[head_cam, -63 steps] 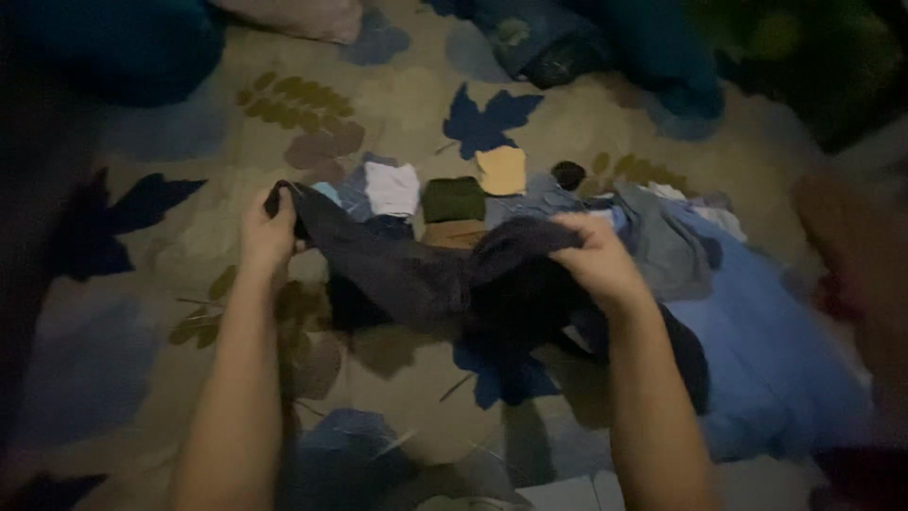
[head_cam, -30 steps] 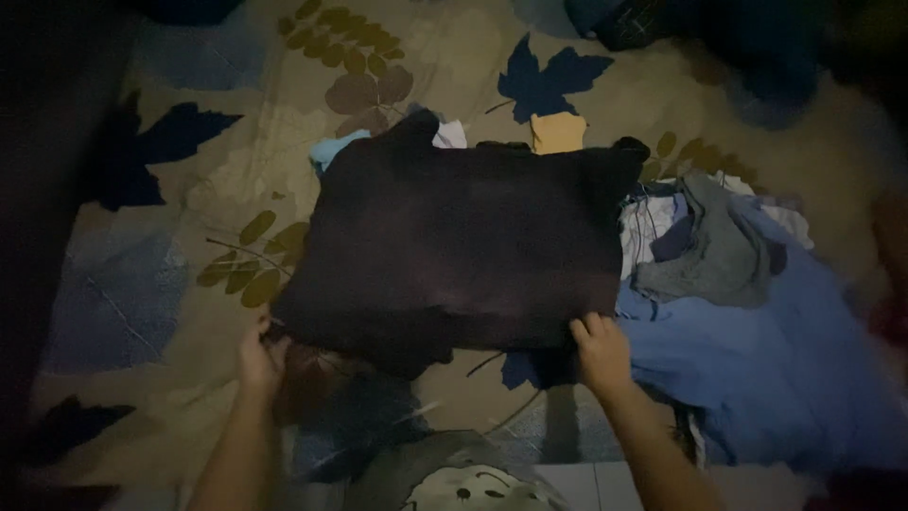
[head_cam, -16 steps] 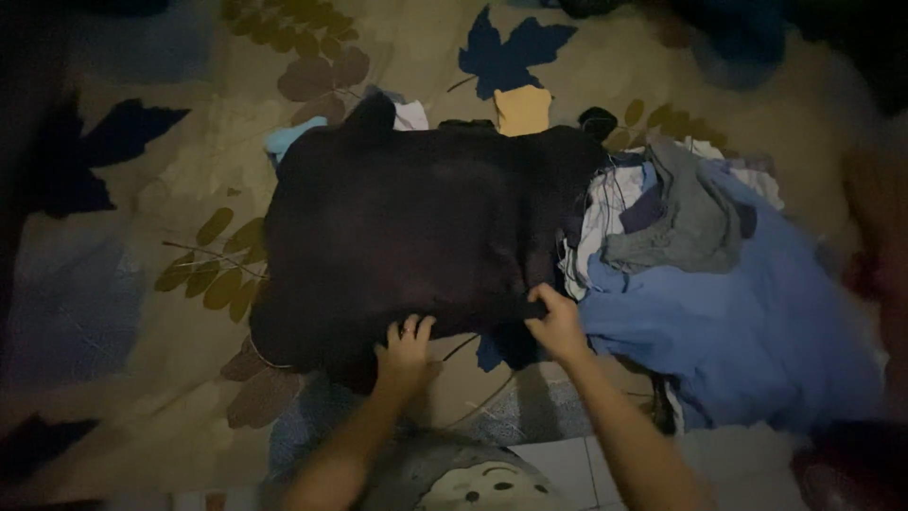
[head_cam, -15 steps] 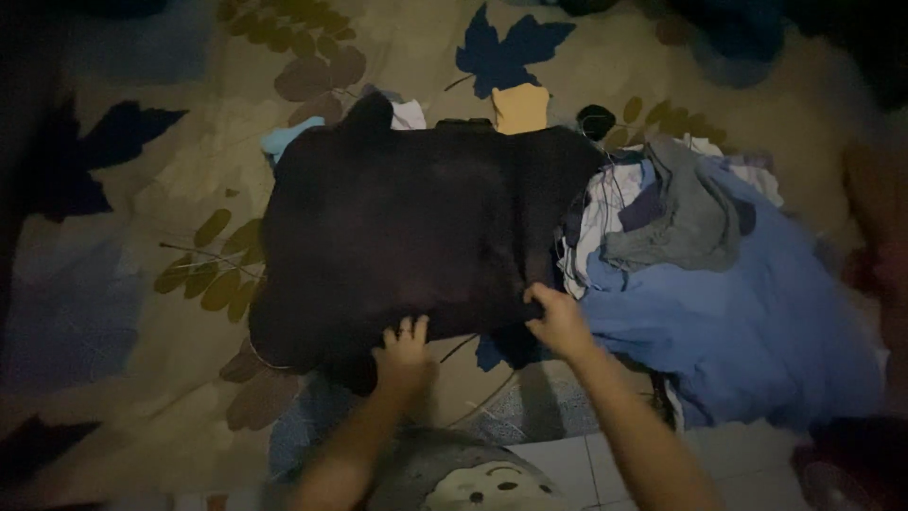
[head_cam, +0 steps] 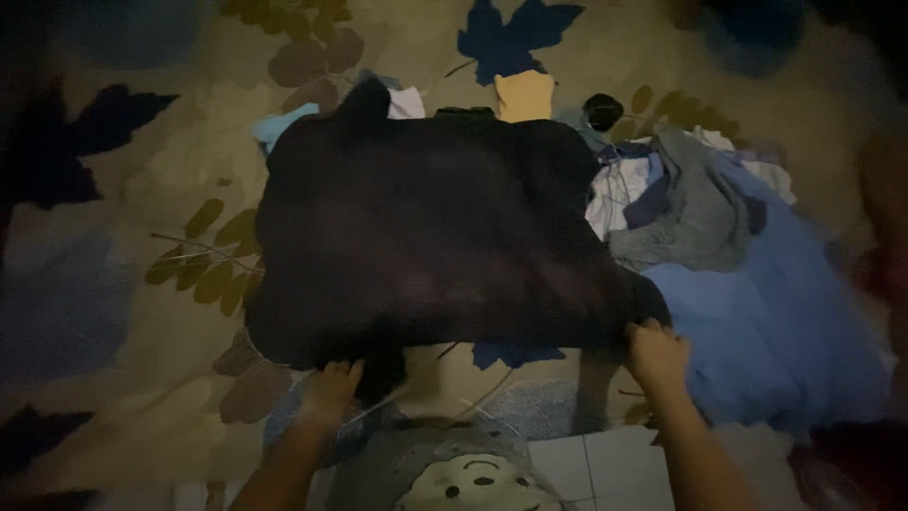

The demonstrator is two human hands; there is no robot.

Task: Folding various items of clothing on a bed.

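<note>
A dark garment [head_cam: 435, 237] lies spread flat on a beige sheet printed with blue and brown leaves [head_cam: 161, 189]. My left hand [head_cam: 331, 388] grips its near left corner at the hem. My right hand [head_cam: 657, 355] holds the near right corner, next to a light blue cloth [head_cam: 776, 331]. Both arms reach forward from the bottom of the view. The garment covers most of the small folded pieces behind it.
A heap of grey, white and blue clothes [head_cam: 681, 203] lies to the right of the garment. Small folded items, one yellow [head_cam: 525, 95], one light blue [head_cam: 279, 128] and a black one [head_cam: 602, 111], show at its far edge. White tiles [head_cam: 605, 464] appear near me.
The garment went from bunched in both hands to spread flat. My hands met at the near hem's middle half a second ago and have now moved apart to its two corners.
</note>
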